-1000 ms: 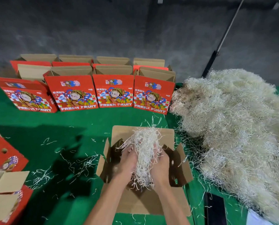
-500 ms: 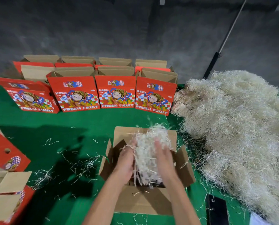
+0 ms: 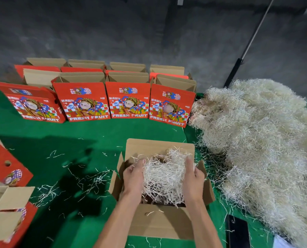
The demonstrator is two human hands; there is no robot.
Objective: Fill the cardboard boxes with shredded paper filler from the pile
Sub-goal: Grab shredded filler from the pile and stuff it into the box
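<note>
Pale shredded paper (image 3: 164, 174) sits cupped between both hands, left (image 3: 133, 176) and right (image 3: 193, 178), fingers loosely curled, inside the open box (image 3: 159, 222).

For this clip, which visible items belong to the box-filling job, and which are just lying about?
Job: open box being filled; filler clump held between left hand and right hand; filler pile; red boxes at the back.
Lying about: black flat object, loose strands on the green cloth.
</note>
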